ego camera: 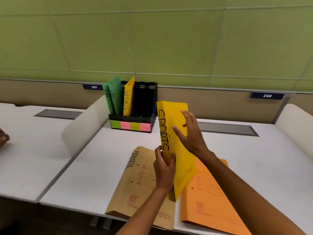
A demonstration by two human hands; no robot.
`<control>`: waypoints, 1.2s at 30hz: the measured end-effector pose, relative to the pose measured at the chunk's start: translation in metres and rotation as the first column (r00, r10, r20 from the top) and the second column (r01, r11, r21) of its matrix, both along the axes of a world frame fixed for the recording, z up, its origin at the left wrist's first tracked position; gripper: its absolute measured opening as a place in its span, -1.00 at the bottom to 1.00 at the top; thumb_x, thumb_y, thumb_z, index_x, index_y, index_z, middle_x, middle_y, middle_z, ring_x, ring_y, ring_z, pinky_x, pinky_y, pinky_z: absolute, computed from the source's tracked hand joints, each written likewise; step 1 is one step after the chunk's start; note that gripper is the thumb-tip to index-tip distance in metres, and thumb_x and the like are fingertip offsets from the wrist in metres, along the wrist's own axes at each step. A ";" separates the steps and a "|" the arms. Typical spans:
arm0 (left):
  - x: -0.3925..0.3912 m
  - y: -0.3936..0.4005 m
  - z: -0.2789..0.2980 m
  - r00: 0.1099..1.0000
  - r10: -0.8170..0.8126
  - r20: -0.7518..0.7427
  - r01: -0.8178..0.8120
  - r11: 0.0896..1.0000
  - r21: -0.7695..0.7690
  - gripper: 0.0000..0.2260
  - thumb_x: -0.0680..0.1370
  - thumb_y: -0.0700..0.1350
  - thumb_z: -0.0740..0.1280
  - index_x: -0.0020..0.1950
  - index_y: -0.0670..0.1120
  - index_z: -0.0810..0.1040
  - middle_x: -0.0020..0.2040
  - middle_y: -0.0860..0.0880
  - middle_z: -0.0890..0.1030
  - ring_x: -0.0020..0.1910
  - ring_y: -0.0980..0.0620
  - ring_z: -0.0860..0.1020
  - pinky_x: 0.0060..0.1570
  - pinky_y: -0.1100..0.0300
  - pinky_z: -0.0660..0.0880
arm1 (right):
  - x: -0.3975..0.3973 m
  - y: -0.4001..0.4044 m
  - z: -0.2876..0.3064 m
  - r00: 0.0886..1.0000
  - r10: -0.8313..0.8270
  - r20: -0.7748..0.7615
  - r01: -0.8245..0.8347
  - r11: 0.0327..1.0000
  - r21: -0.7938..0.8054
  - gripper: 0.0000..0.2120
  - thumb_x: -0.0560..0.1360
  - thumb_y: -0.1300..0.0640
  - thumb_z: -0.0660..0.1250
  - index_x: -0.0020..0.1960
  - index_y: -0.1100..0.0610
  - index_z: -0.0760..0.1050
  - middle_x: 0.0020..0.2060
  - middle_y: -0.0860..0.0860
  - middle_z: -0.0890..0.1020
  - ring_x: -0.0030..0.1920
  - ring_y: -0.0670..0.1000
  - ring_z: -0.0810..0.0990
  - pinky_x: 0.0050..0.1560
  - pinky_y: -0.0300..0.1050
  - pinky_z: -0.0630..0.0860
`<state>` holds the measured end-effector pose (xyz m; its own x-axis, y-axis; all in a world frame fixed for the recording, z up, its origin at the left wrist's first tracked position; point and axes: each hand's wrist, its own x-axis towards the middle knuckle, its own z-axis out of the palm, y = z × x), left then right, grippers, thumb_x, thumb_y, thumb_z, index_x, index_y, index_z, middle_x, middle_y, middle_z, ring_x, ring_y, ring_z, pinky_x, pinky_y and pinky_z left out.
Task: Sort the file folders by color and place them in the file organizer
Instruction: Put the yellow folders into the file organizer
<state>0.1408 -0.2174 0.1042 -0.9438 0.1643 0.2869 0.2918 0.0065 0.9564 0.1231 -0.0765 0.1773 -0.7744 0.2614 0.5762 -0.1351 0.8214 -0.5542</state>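
Yellow folder (176, 150) marked SPORTS held upright above the bench (254, 158), off the surface, over the near edge. Left hand (165, 165) pinches its spine edge, thumb on one face, fingers on the other. Right hand (188, 133) spread flat against the folder's right face, fingers straight.

Brown folder (135, 184) lies flat at the near edge, below the left hand. Orange folder (208, 197) flat just beside it, to the right.

File organizer (133, 122), black, stands at the bench's far edge. Green folders (112, 95) in its leftmost slot; second yellow SPORTS folder (128, 97) upright in the next slot. Pink and green labels along the front.
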 end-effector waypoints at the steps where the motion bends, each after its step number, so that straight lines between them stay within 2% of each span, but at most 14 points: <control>1: -0.005 -0.013 0.001 1.000 0.013 -0.008 -0.013 1.000 0.004 -0.68 0.56 -0.10 0.37 0.24 0.03 0.32 0.04 0.25 0.51 -0.01 0.41 0.52 -0.18 0.51 0.47 | -0.009 -0.016 0.011 0.999 0.034 -0.015 -0.033 0.999 0.017 -0.32 0.53 -0.20 0.25 0.53 0.03 0.11 0.48 0.02 0.20 0.17 -0.01 0.49 -0.06 -0.33 0.46; 3: -0.016 -0.038 0.004 0.998 0.049 -0.031 -0.049 0.999 -0.003 -0.68 0.56 -0.06 0.37 0.23 0.08 0.31 0.03 0.22 0.51 -0.01 0.31 0.53 -0.19 0.46 0.48 | -0.028 -0.044 0.031 0.995 0.098 -0.035 -0.096 0.994 0.047 -0.29 0.52 -0.21 0.25 0.54 0.01 0.07 0.48 0.00 0.20 0.05 -0.08 0.52 -0.17 -0.40 0.42; 6: -0.034 -0.067 0.002 0.990 0.115 -0.078 -0.117 0.993 -0.033 -0.68 0.56 -0.02 0.37 0.18 0.21 0.29 -0.01 0.23 0.51 -0.03 0.24 0.52 -0.18 0.46 0.47 | -0.050 -0.076 0.057 0.983 0.179 -0.036 -0.173 0.976 0.133 -0.29 0.52 -0.21 0.27 0.54 0.00 0.08 0.45 0.00 0.25 -0.06 -0.10 0.55 -0.20 -0.23 0.53; 8: -0.047 -0.082 0.001 0.983 0.151 -0.106 -0.158 0.986 -0.058 -0.69 0.56 -0.02 0.36 0.20 0.18 0.31 0.00 0.17 0.53 -0.03 0.20 0.53 -0.15 0.50 0.44 | -0.065 -0.092 0.069 0.979 0.204 -0.002 -0.200 0.963 0.181 -0.31 0.51 -0.20 0.29 0.52 0.00 0.14 0.43 0.00 0.29 -0.10 -0.09 0.56 -0.13 -0.12 0.58; 10: -0.060 -0.092 0.000 0.973 0.191 -0.130 -0.200 0.978 -0.061 -0.66 0.56 -0.02 0.36 0.28 0.07 0.34 0.06 0.11 0.54 0.00 0.17 0.54 -0.09 0.49 0.45 | -0.079 -0.104 0.080 0.973 0.228 0.033 -0.230 0.954 0.190 -0.33 0.48 -0.21 0.31 0.50 0.00 0.20 0.41 -0.01 0.32 -0.11 -0.09 0.58 -0.10 -0.08 0.59; 14: -0.089 -0.108 0.004 0.954 0.252 -0.162 -0.261 0.965 -0.039 -0.66 0.56 -0.09 0.36 0.30 -0.05 0.37 0.07 0.08 0.54 -0.02 0.23 0.53 -0.08 0.55 0.43 | -0.113 -0.121 0.098 0.952 0.298 0.069 -0.305 0.937 0.171 -0.39 0.43 -0.16 0.39 0.40 0.03 0.33 0.32 0.00 0.40 -0.11 -0.08 0.59 -0.12 -0.10 0.61; 19: -0.136 -0.125 0.003 0.927 0.291 -0.238 -0.322 0.941 -0.102 -0.63 0.57 -0.10 0.34 0.22 0.23 0.26 -0.01 0.31 0.43 -0.03 0.26 0.50 -0.11 0.47 0.46 | -0.167 -0.137 0.116 0.933 0.348 0.092 -0.359 0.911 0.203 -0.52 0.43 -0.11 0.42 0.26 0.09 0.46 0.17 -0.01 0.49 -0.15 -0.09 0.58 -0.11 -0.10 0.60; 21: -0.156 -0.130 0.002 0.921 0.301 -0.249 -0.341 0.930 -0.135 -0.61 0.58 -0.10 0.34 0.21 0.27 0.23 -0.02 0.28 0.41 -0.03 0.27 0.49 -0.13 0.45 0.47 | -0.188 -0.143 0.120 0.926 0.352 0.132 -0.374 0.904 0.209 -0.56 0.46 -0.07 0.41 0.26 0.09 0.46 0.12 -0.02 0.53 -0.14 -0.08 0.55 -0.10 -0.11 0.59; 23: -0.177 -0.132 0.000 0.914 0.305 -0.266 -0.356 0.919 -0.169 -0.63 0.58 -0.10 0.33 0.25 0.20 0.25 0.03 0.21 0.42 0.00 0.32 0.47 -0.12 0.48 0.46 | -0.209 -0.147 0.121 0.920 0.357 0.160 -0.383 0.904 0.188 -0.58 0.47 -0.06 0.40 0.25 0.07 0.45 0.08 -0.02 0.55 -0.11 -0.06 0.54 -0.08 -0.08 0.59; 27: -0.212 -0.128 -0.009 0.918 0.289 -0.270 -0.352 0.908 -0.226 -0.62 0.58 -0.08 0.33 0.30 0.12 0.23 0.08 0.14 0.43 0.02 0.31 0.47 -0.14 0.53 0.45 | -0.242 -0.144 0.116 0.918 0.331 0.218 -0.366 0.919 0.148 -0.63 0.47 -0.09 0.40 0.18 0.04 0.42 -0.04 -0.03 0.56 -0.12 -0.05 0.55 -0.11 -0.09 0.59; 31: -0.229 -0.122 -0.020 0.951 0.215 -0.220 -0.269 0.928 -0.256 -0.57 0.57 -0.02 0.33 0.32 0.17 0.17 0.10 0.18 0.42 -0.01 0.25 0.50 -0.09 0.52 0.46 | -0.260 -0.132 0.109 0.893 0.329 0.307 -0.379 0.918 0.119 -0.74 0.50 -0.04 0.37 0.10 0.01 0.39 -0.07 -0.01 0.56 -0.13 -0.05 0.56 -0.19 -0.15 0.55; 34: -0.241 -0.118 -0.027 0.971 0.145 -0.188 -0.196 0.937 -0.290 -0.53 0.55 0.14 0.31 0.36 0.17 0.15 0.17 0.23 0.40 0.07 0.18 0.52 0.00 0.41 0.52 | -0.270 -0.125 0.108 0.881 0.320 0.350 -0.387 0.911 0.141 -0.80 0.52 -0.03 0.35 0.06 -0.01 0.38 -0.15 -0.07 0.54 -0.20 -0.11 0.53 -0.28 -0.29 0.39; 36: -0.251 -0.120 -0.032 0.978 0.092 -0.189 -0.148 0.939 -0.311 -0.50 0.52 0.27 0.25 0.37 0.18 0.15 0.19 0.24 0.40 0.08 0.18 0.52 0.00 0.41 0.52 | -0.276 -0.120 0.107 0.884 0.297 0.360 -0.371 0.916 0.155 -0.81 0.52 -0.02 0.35 0.04 -0.01 0.38 -0.21 -0.15 0.49 -0.25 -0.16 0.49 -0.34 -0.35 0.35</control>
<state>-0.1105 -0.3372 0.0721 -0.9044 0.1627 0.3944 0.4266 0.3501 0.8339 -0.1525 -0.1968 0.2845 -0.9452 -0.1470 0.2914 -0.2669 0.8620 -0.4310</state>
